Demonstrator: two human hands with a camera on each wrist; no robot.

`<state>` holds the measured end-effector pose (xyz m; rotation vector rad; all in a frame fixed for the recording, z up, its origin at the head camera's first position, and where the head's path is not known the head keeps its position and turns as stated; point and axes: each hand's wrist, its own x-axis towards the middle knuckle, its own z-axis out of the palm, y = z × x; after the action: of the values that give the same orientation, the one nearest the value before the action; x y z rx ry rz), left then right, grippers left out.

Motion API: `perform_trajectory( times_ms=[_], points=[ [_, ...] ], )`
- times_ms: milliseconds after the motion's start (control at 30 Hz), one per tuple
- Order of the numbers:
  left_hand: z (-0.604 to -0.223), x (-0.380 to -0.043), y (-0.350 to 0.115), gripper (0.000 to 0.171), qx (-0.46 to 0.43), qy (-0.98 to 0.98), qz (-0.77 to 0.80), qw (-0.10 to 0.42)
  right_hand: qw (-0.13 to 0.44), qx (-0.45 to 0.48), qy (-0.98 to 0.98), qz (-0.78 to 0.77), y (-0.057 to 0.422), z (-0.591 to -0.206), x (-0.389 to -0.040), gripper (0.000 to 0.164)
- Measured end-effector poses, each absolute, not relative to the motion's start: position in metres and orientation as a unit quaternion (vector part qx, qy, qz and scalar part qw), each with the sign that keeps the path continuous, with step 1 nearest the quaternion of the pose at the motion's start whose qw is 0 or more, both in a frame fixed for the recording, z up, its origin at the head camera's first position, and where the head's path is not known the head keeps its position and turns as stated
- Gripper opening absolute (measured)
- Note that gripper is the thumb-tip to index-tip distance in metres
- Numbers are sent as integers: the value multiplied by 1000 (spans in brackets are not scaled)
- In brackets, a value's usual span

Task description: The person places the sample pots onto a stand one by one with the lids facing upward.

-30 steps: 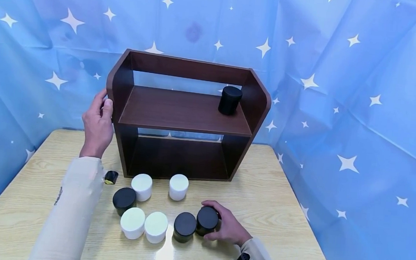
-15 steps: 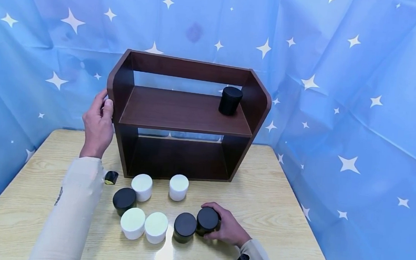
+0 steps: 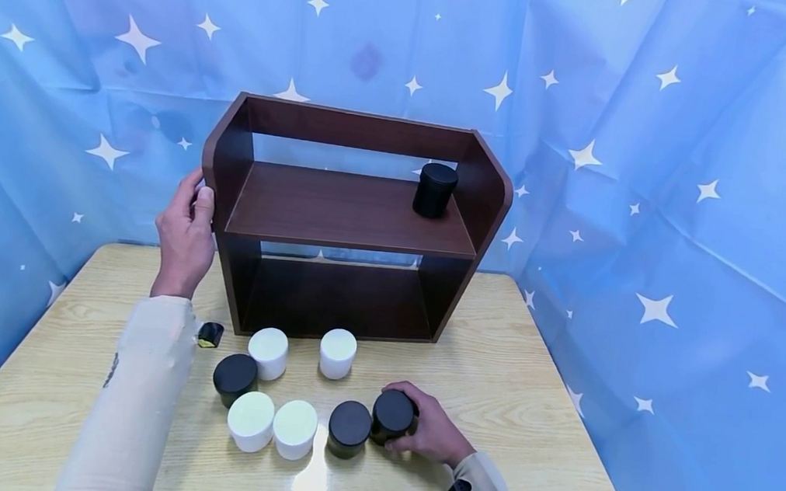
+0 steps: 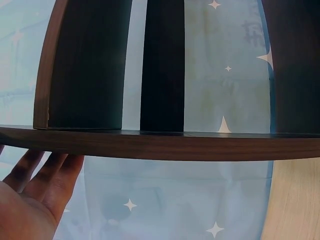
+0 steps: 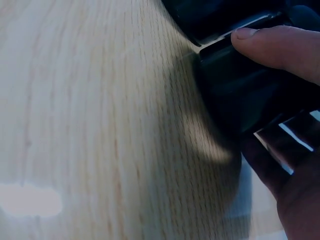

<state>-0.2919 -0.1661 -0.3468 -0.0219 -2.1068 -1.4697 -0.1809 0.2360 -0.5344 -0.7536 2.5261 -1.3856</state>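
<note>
My left hand point(image 3: 184, 249) rests against the outer left side of a dark brown two-tier shelf point(image 3: 353, 215). In the left wrist view, extended fingers point(image 4: 64, 182) touch its side panel. Near the front right, my right hand point(image 3: 438, 433) grips a black lidded jar point(image 3: 392, 415), with the thumb on one side and fingers round the other. A second black jar point(image 3: 349, 429) stands immediately to its left. In the right wrist view, the held jar point(image 5: 245, 92) looks dark, and the thumb covers part of it.
Several white jars point(image 3: 295, 428) stand before the shelf, with another black jar point(image 3: 235, 378) at their left. One black jar point(image 3: 434, 191) occupies the upper tier's right end. A blue star-patterned curtain point(image 3: 651, 182) borders the wooden table point(image 3: 514, 381) behind and at right.
</note>
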Motion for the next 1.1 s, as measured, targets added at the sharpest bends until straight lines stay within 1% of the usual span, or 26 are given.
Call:
perform_trajectory(
  times_ms=[133, 667, 800, 1000, 1100],
  points=[
    [-346, -292, -165, 41, -8, -786, -550, 281, 77, -248, 846, -466, 236, -533, -181, 82],
    [-346, -294, -165, 41, -10, -787, -549, 283, 92, -236, 849, -463, 243, -531, -183, 80],
    [-346, -294, -165, 41, -7, -788, -548, 281, 88, -235, 847, -468, 242, -524, -181, 78],
    [-346, -293, -165, 41, -5, -789, -548, 278, 67, -224, 848, -476, 239, -515, -176, 74],
    [-346, -293, -165, 41, -5, -789, -548, 280, 60, -224, 846, -480, 243, -520, -179, 74]
  ],
)
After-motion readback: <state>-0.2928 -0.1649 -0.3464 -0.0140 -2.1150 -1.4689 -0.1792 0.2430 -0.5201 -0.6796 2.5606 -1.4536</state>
